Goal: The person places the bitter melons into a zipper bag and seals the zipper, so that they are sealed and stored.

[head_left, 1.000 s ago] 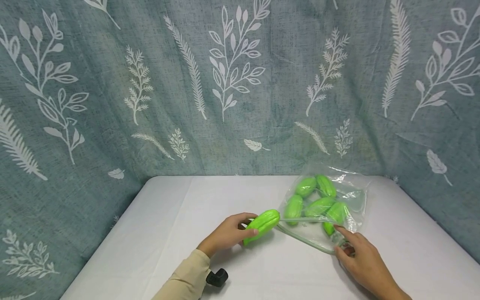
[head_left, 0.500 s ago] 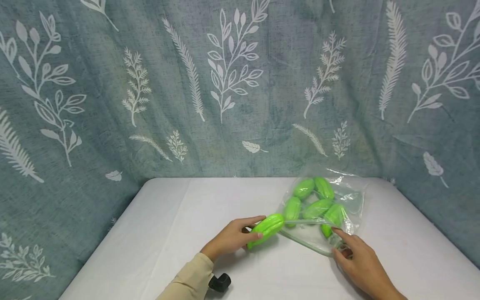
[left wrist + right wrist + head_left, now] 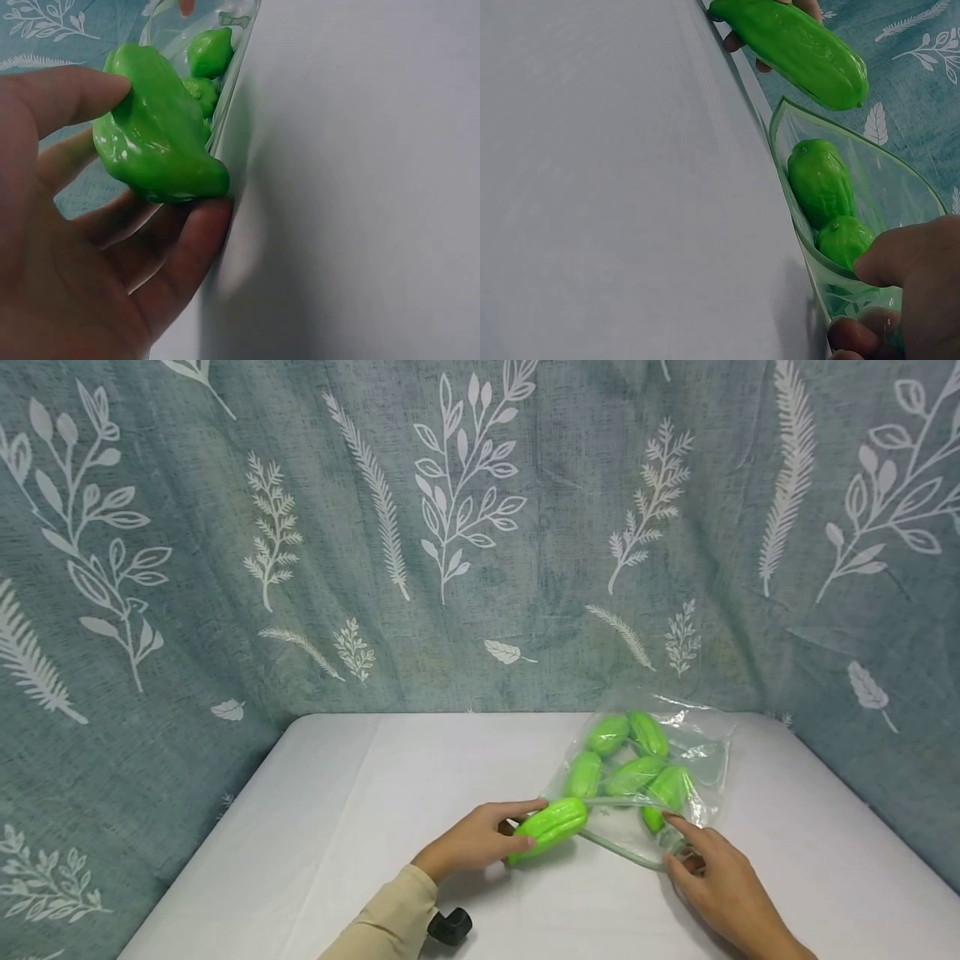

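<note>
A glossy, ribbed, bright green gourd-shaped vegetable [image 3: 552, 827] is gripped by my left hand [image 3: 480, 839], thumb on one side and fingers on the other. Its far end overlaps the left corner of the mouth of a clear zip bag [image 3: 622, 847] in the head view; the right wrist view shows it just outside the green-edged opening. Inside the bag lie several similar green vegetables [image 3: 633, 777]. At the bag's right corner, my right hand [image 3: 720, 877] pinches the mouth edge between thumb and fingers, and the opening [image 3: 862, 135] gapes.
The bag lies on a white-covered table [image 3: 375, 777], toward its right side. Behind and beside the table hangs a blue-green curtain [image 3: 465, 652] with white leaf prints. A small black device [image 3: 450, 927] juts from beside my left sleeve.
My left hand has moved right and slightly toward me with the green vegetable, bringing its tip over the bag's mouth. The right hand keeps its hold at the bag's edge.
</note>
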Motion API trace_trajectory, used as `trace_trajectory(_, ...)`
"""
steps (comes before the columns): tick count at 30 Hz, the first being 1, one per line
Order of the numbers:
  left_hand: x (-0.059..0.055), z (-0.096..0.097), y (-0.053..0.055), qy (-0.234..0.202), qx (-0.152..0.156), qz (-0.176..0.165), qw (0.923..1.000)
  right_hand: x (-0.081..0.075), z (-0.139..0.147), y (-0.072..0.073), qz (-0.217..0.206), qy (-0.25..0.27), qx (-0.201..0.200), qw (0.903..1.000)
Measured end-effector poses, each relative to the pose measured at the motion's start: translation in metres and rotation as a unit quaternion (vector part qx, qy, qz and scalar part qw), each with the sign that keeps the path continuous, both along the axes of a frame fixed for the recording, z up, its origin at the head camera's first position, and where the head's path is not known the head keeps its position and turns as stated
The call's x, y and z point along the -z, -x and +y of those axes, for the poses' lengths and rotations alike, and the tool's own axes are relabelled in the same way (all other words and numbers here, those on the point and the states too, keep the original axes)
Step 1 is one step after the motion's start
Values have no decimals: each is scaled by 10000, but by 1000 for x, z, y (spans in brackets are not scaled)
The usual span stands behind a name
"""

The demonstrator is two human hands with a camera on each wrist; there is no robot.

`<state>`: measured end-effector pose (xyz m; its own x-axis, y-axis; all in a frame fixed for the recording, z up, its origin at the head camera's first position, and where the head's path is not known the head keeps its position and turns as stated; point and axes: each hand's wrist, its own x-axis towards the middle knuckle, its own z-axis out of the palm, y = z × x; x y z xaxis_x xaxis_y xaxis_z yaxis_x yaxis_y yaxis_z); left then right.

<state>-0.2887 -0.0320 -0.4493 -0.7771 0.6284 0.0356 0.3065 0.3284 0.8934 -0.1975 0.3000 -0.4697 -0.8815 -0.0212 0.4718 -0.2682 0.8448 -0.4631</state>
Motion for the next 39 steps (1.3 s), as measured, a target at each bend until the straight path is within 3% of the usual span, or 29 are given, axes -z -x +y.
trace_trajectory(12,-4,11,-5,143,133,191,9996,-2,0,1,2,-40,-21,10000)
trace_trajectory(24,-3,24,-10,252,-135,425,9987,0,0,-1,-117,-15,18,9999)
trace_trajectory(28,-5,30,-12,501,-149,782,9956,-1,0,0,-67,-11,28,10000)
trace_trajectory(39,-5,45,-15,1117,-287,1770,9774,-1,-1,-1,-93,30,42,9999)
